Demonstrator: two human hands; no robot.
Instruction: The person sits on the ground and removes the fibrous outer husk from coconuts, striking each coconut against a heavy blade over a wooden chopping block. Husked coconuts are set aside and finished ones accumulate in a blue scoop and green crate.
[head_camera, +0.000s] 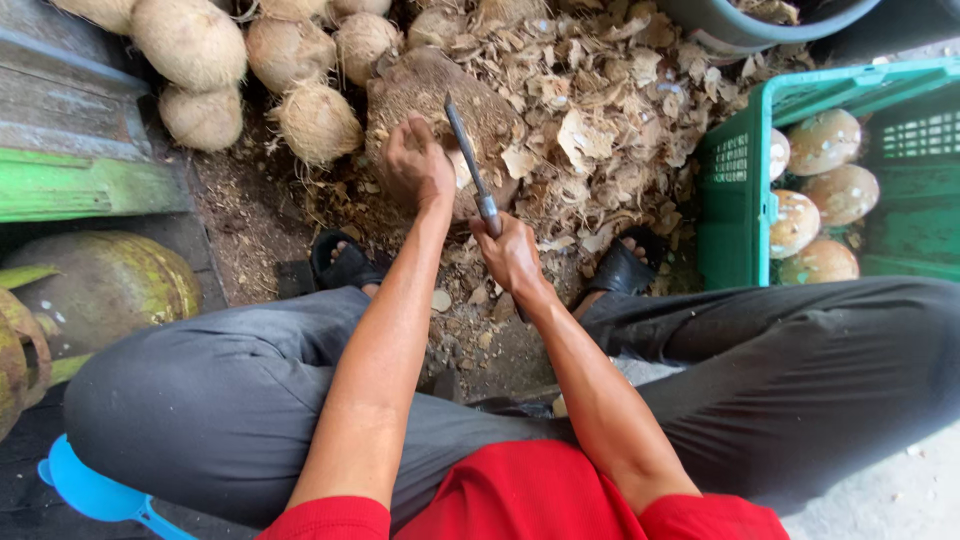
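My left hand (416, 165) presses down on a coconut (462, 172) that rests on a brown wooden chopping block (420, 88), and most of the coconut is hidden under the hand. My right hand (512, 255) grips the handle of a long knife (468, 160). The blade points away from me and lies against the coconut beside my left fingers. I sit with my knees spread, and my sandalled feet (350, 262) rest on either side of the block.
Several husked brown coconuts (250, 70) are piled at the back left. A heap of shell chips (600, 110) covers the ground. A green plastic crate (735, 200) at right holds peeled coconuts (822, 142). A green gas cylinder (100, 285) lies at left, a blue scoop (90, 490) below.
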